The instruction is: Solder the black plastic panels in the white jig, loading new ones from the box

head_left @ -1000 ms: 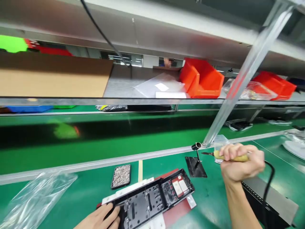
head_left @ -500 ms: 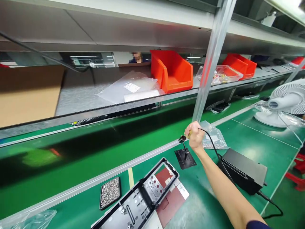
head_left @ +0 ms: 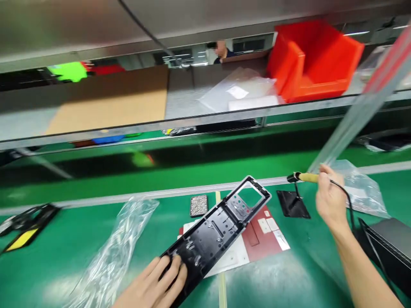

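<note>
Head view shows the left hand (head_left: 154, 284) resting on the near end of a long black plastic frame (head_left: 218, 229), fingers (head_left: 175, 273) laid flat and pressing on it, not curled around it. This frame lies diagonally across a red and white mat (head_left: 260, 239) on the green counter (head_left: 96, 214), its far end raised and bearing a rectangular opening. Right hand (head_left: 330, 201) is at the soldering iron (head_left: 306, 177), fingers loosely bent beside its yellow handle; whether they grip it cannot be told. Iron's tip sits in a small holder on a black stand (head_left: 293, 203). A tray of small parts (head_left: 199, 205) lies just beyond the frame. A clear plastic bag (head_left: 118, 252) lies left of it, and a red bin (head_left: 313, 60) stands on the shelf above.
</note>
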Motion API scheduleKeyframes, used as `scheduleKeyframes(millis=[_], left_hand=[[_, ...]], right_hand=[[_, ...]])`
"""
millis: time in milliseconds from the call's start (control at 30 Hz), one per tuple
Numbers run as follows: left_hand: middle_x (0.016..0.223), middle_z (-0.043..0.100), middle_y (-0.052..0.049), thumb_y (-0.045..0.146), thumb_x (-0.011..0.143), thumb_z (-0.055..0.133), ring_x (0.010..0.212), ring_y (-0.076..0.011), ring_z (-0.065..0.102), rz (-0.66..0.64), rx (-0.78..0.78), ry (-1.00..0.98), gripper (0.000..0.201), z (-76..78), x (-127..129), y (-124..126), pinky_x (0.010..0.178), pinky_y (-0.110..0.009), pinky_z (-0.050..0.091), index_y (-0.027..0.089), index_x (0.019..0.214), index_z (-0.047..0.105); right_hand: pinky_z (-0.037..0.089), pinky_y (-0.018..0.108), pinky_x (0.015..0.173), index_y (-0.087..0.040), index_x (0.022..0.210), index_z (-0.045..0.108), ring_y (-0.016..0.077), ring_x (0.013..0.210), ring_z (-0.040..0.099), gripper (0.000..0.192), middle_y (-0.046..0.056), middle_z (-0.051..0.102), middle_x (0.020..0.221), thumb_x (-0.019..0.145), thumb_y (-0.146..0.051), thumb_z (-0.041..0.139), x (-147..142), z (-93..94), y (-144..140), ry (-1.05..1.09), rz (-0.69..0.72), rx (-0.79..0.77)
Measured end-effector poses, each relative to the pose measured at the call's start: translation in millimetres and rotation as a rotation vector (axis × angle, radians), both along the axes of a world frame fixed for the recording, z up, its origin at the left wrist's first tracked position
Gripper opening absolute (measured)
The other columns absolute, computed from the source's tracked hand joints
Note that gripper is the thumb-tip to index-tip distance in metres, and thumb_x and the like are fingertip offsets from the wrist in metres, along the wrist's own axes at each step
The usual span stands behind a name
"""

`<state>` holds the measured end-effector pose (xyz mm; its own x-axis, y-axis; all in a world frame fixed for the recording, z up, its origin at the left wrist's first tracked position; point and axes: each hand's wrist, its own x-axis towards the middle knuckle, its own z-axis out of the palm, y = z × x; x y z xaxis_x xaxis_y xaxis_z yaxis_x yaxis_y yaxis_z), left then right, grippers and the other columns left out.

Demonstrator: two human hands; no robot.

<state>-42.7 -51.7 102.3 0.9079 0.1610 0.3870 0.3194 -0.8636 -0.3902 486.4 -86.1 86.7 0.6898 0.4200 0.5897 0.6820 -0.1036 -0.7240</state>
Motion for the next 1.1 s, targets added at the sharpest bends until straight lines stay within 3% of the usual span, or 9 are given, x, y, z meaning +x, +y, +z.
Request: scheduleKeyframes(millis=[100,200,333,400,567,700,800,967,1100], left_hand=[[0.117,0.069,-0.013,0.009,0.095,0.043,0.103,-0.0296,0.061,0.044,-0.02,0.126,0.036,2.3,3.9,-3.5,0.098,-0.047,0.044,0.015,0.12,0.068],[0.117,0.067,-0.016,0.011,0.097,0.046,0.103,-0.0297,0.061,0.053,-0.034,0.137,0.031,6.9,3.5,-8.1,0.096,-0.047,0.046,0.012,0.122,0.065],[0.116,0.066,-0.017,0.011,0.098,0.048,0.099,-0.0272,0.06,0.06,-0.06,0.146,0.028,7.7,-0.6,-13.1,0.091,-0.044,0.05,0.011,0.122,0.064],[0.115,0.067,-0.017,0.009,0.098,0.048,0.097,-0.0262,0.061,0.076,-0.067,0.163,0.028,8.1,-2.0,-14.1,0.088,-0.042,0.051,0.01,0.121,0.064],[0.114,0.066,-0.017,0.009,0.098,0.05,0.09,-0.0252,0.061,0.115,-0.033,0.219,0.028,12.7,-5.6,-14.9,0.081,-0.041,0.052,0.008,0.123,0.064],[0.113,0.066,-0.017,0.01,0.098,0.049,0.09,-0.0253,0.06,0.14,-0.021,0.224,0.029,17.9,-10.3,-16.3,0.079,-0.04,0.052,0.007,0.123,0.063],[0.113,0.065,-0.018,0.01,0.099,0.048,0.091,-0.0252,0.059,0.15,-0.035,0.213,0.029,21.9,-13.7,-17.5,0.081,-0.04,0.052,0.007,0.123,0.063],[0.113,0.065,-0.019,0.009,0.099,0.046,0.089,-0.0247,0.059,0.157,-0.028,0.197,0.028,29.3,-17.4,-18.5,0.08,-0.04,0.05,0.005,0.122,0.062],[0.113,0.064,-0.017,0.01,0.099,0.047,0.087,-0.0244,0.059,0.18,-0.02,0.218,0.026,33.1,-20.8,-19.1,0.079,-0.04,0.049,0.005,0.121,0.062]], right_hand=[[0.047,0.058,0.094,-0.02,0.112,0.07,0.0388,0.105,0.066,0.05,0.022,0.071,0.107,0.093,-0.061,0.049,-6.7,-19.1,-16.2,0.028,0.032,-0.142],[0.048,0.066,0.093,-0.02,0.135,0.064,0.0462,0.114,0.065,0.063,0.026,0.068,0.12,0.09,-0.062,0.051,-35.0,-37.4,-37.3,0.042,-0.029,-0.206],[0.049,0.066,0.104,-0.035,0.14,0.063,0.0417,0.13,0.06,0.048,0.015,0.067,0.136,0.095,-0.046,0.051,-92.8,-49.7,-61.1,-0.15,0.043,-0.075],[0.05,0.067,0.102,-0.036,0.132,0.068,0.0403,0.121,0.065,0.041,0.012,0.071,0.126,0.094,-0.033,0.052,-120.4,-51.7,-69.5,-0.276,0.173,0.019],[0.059,0.044,0.079,-0.019,0.113,0.072,0.0276,0.092,0.071,0.029,0.011,0.075,0.1,0.089,-0.016,0.055,-184.7,-48.3,-74.3,-0.624,0.886,0.06],[0.058,0.035,0.069,-0.014,0.101,0.068,0.0214,0.079,0.069,0.025,0.011,0.072,0.088,0.1,-0.017,0.044,-248.0,-50.4,-67.8,-0.63,1.207,0.021],[0.057,0.032,0.069,-0.015,0.097,0.067,0.0191,0.078,0.068,0.033,0.01,0.073,0.089,0.107,-0.028,0.039,-295.9,-72.0,-65.7,-0.629,1.308,0.037],[0.058,0.029,0.093,-0.022,0.113,0.068,0.0181,0.106,0.07,0.018,0.002,0.076,0.121,0.102,-0.03,0.055,-366.1,-118.1,-61.9,-0.783,1.327,0.202],[0.06,0.029,0.087,-0.021,0.136,0.057,0.0188,0.103,0.069,0.044,0.005,0.07,0.133,0.1,-0.047,0.057,-419.8,-124.6,-49.8,-0.826,1.496,-0.091]])
